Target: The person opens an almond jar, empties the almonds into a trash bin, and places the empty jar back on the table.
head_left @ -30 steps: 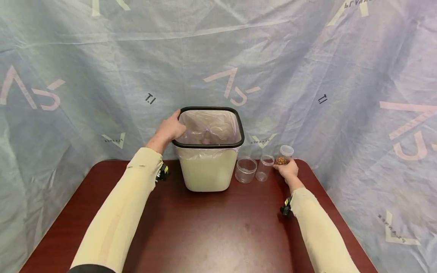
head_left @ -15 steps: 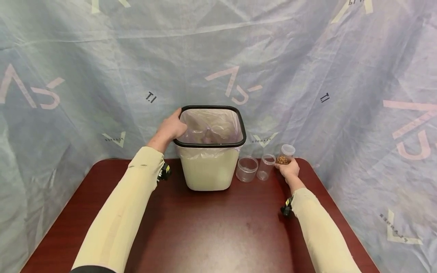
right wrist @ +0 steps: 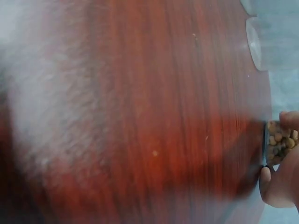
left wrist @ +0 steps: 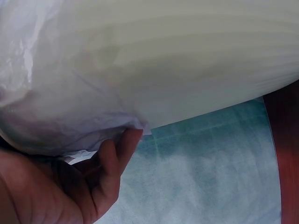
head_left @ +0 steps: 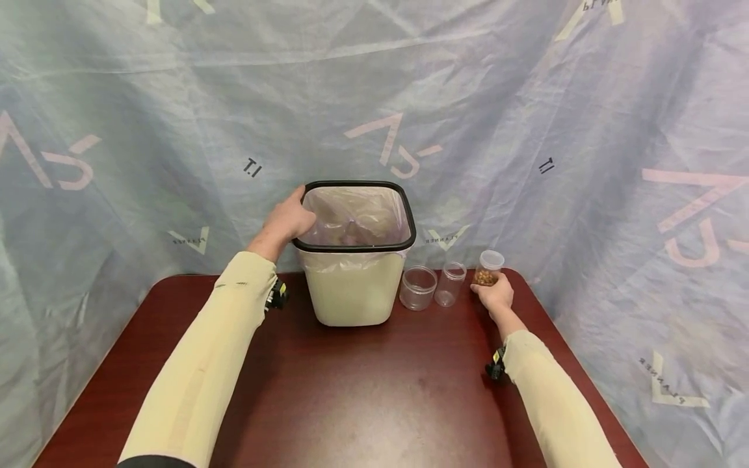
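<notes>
A cream trash can (head_left: pixel 351 296) with a black rim and a thin plastic liner (head_left: pixel 374 218) stands at the back of the table. My left hand (head_left: pixel 289 218) grips its left rim, and in the left wrist view the curled fingers (left wrist: pixel 110 163) lie along the outside at the liner's fold. At the back right, my right hand (head_left: pixel 496 292) holds a small clear jar (head_left: pixel 490 262) low around its body. The jar has a pale top and small brown nut-like pieces (right wrist: pixel 282 141) in its bottom. Its base is close over the table in the right wrist view.
Two clear jars stand between the can and my right hand: a wide short jar (head_left: pixel 418 289) and a slimmer tall jar (head_left: pixel 450 285). The dark red table (head_left: pixel 374 403) has rounded back corners. A printed grey cloth (head_left: pixel 468 117) hangs right behind it.
The jar in my right hand has shifted slightly to the right, a little farther from the tall jar. My left hand keeps its place on the rim. The head view has moved slightly.
</notes>
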The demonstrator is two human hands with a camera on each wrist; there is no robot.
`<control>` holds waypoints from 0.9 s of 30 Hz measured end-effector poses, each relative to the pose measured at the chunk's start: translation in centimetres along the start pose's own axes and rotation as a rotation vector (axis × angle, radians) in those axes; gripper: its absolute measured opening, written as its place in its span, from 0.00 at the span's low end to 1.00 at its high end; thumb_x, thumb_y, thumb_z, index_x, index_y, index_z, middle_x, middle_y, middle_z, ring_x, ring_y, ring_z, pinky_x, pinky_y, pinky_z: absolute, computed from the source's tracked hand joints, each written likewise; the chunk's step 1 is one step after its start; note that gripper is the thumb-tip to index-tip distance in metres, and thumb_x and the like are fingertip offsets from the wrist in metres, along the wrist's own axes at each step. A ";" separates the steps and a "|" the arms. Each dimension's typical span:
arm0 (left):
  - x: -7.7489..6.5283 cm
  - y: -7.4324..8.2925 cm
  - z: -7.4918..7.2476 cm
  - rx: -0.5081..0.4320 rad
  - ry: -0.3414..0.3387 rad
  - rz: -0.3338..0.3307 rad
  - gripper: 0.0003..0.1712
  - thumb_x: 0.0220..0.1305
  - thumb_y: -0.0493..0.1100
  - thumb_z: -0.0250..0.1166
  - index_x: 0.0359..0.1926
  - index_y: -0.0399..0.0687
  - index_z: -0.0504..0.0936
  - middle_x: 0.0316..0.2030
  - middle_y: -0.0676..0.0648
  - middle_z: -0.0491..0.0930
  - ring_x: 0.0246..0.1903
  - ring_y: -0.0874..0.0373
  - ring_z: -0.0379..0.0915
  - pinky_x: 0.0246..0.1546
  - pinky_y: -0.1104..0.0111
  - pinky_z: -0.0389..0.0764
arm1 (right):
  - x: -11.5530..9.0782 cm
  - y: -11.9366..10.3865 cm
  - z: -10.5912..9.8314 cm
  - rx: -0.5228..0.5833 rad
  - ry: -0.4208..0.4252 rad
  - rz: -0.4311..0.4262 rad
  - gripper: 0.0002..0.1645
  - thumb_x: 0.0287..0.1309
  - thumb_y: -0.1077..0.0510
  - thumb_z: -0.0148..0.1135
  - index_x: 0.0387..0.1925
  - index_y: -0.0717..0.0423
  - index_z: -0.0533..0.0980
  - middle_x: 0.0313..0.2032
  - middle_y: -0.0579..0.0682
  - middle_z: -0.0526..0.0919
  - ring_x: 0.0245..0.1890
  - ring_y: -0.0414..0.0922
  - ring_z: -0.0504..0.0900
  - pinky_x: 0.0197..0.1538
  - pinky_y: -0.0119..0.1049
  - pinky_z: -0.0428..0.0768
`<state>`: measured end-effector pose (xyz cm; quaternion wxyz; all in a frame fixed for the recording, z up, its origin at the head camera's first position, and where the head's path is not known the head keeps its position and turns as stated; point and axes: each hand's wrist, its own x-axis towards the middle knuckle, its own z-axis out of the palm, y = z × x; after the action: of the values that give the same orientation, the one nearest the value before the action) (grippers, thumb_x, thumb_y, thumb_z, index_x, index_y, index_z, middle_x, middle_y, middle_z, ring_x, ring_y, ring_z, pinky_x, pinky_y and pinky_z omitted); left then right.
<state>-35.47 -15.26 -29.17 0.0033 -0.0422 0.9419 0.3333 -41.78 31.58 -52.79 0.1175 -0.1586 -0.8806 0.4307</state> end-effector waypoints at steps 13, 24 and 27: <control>1.1 -2.0 1.1 -0.121 -0.021 0.006 0.41 0.69 0.48 0.44 0.78 0.56 0.37 0.75 0.41 0.42 0.62 0.39 0.57 0.55 0.49 0.64 | -2.2 0.2 0.6 0.009 0.067 -0.079 0.41 0.49 0.53 0.73 0.62 0.57 0.64 0.59 0.63 0.70 0.58 0.62 0.68 0.59 0.57 0.66; 0.6 -2.8 0.8 -0.416 0.113 0.033 0.34 0.75 0.53 0.46 0.75 0.45 0.55 0.72 0.38 0.53 0.69 0.42 0.52 0.62 0.49 0.62 | -3.1 -0.5 -0.5 -0.014 0.097 -0.148 0.40 0.48 0.50 0.74 0.61 0.53 0.66 0.58 0.60 0.73 0.57 0.60 0.72 0.57 0.57 0.69; 0.0 -3.2 0.9 -0.469 0.106 0.060 0.34 0.73 0.51 0.50 0.74 0.44 0.56 0.69 0.35 0.57 0.66 0.42 0.57 0.60 0.50 0.65 | -3.3 -0.5 -0.6 -0.013 0.118 -0.168 0.40 0.47 0.50 0.75 0.60 0.54 0.67 0.56 0.59 0.74 0.55 0.60 0.73 0.56 0.57 0.69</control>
<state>-35.24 -17.17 -31.83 -0.0659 -0.0314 0.8385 0.5400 -38.60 30.52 -52.26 0.2040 -0.1102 -0.8851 0.4035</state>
